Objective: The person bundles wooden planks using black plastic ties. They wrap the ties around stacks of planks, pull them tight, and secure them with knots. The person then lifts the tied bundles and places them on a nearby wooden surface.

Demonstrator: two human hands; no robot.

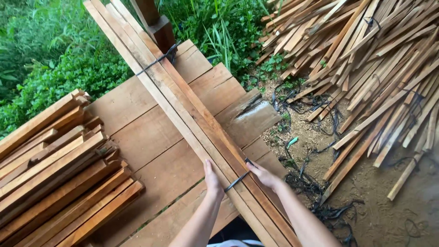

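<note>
Bundle of long slats (pixel 192 114) runs diagonally across plank table (pixel 151 137), near-right to far-left, splitting work surface. Left hand (pixel 212 178) and right hand (pixel 265 176) flank bundle at near dark strap (pixel 237 181). Bare planks left of bundle: open passage between bundle and stacked slats (pixel 59 178) at left edge. Far strap (pixel 157 59) and wooden post (pixel 155 23) crowd far end. Right of bundle, narrow strip of table, then drop to sandy ground (pixel 388 215) littered with loose straps (pixel 311 183). Big heap of slats (pixel 366 68) blocks far right.
</note>
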